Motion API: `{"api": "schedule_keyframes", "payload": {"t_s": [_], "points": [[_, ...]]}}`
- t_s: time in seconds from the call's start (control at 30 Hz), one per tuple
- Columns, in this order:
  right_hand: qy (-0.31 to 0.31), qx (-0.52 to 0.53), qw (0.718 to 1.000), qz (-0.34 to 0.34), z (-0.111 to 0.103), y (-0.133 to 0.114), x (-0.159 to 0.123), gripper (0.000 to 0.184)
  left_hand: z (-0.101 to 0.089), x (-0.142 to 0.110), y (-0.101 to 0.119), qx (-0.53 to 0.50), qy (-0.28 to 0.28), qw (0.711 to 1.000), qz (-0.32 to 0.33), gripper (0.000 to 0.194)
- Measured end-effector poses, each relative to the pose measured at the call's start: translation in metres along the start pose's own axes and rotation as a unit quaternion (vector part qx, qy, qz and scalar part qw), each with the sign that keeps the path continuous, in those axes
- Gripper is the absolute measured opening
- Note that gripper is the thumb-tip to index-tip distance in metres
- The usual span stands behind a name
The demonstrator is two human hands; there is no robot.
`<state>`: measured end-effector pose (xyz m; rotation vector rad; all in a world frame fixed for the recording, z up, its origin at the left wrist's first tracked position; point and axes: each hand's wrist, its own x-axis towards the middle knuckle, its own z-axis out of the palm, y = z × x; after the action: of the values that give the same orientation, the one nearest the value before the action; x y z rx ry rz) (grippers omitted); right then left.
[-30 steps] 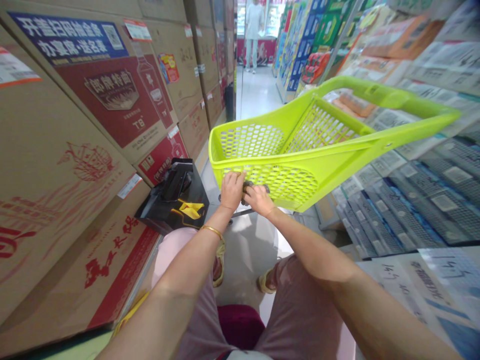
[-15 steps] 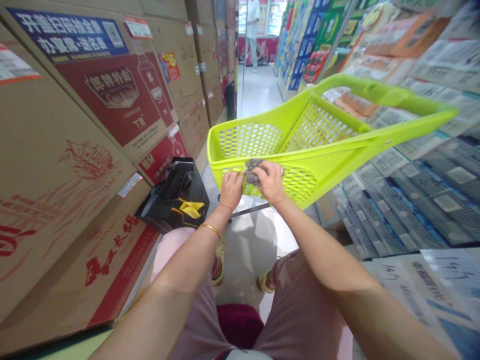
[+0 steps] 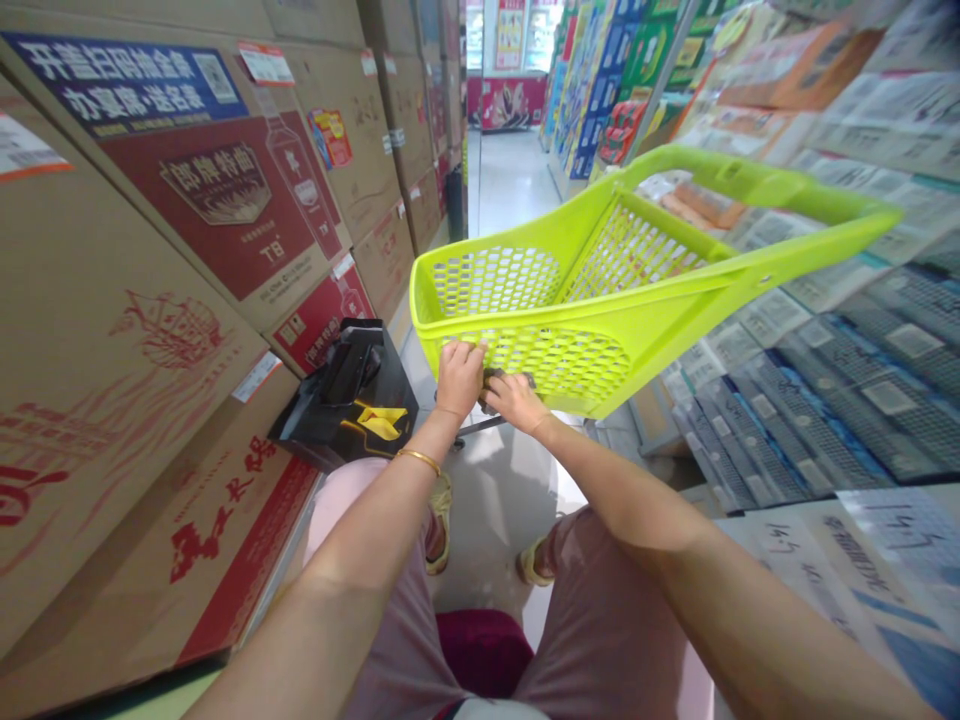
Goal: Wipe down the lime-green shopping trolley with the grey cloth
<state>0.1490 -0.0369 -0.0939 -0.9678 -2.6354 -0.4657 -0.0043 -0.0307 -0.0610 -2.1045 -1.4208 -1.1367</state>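
A lime-green shopping basket [image 3: 675,315] with mesh sides and a long handle stands tilted in front of me, its handle rising to the right. My left hand [image 3: 459,380] has its fingers curled against the near mesh side, close to the basket's left corner. Just right of it, my right hand [image 3: 516,402] presses a crumpled dark grey cloth [image 3: 492,378] against the lower part of the same side. Most of the cloth is hidden under the fingers.
Cardboard cartons [image 3: 187,330] are stacked along the left. On the floor beside them stands a black bag [image 3: 345,400] with a yellow ribbon. Packaged goods [image 3: 847,370] line the right side. An aisle floor [image 3: 510,180] runs away behind the basket.
My right hand has moved down and slightly left with the cloth, from just below the rim to the lower mesh. My left hand stays near the same spot. A person in the far aisle has left the view.
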Motion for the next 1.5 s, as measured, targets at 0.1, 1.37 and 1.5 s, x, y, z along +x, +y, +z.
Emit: {"api": "schedule_keyframes", "payload": {"t_s": [0.1, 1.37, 1.5], "points": [[0.012, 0.005, 1.0, 0.019, -0.007, 0.001, 0.008, 0.023, 0.002, 0.0, -0.001, 0.006, 0.015, 1.0, 0.002, 0.026], [0.147, -0.001, 0.984, 0.097, -0.055, 0.009, 0.038, 0.018, -0.009, 0.003, 0.001, 0.002, 0.018, 1.0, -0.009, 0.019], [0.241, -0.002, 0.961, 0.136, -0.071, 0.018, 0.042, 0.019, -0.011, 0.003, 0.003, -0.001, -0.001, 1.0, -0.019, 0.02]]}}
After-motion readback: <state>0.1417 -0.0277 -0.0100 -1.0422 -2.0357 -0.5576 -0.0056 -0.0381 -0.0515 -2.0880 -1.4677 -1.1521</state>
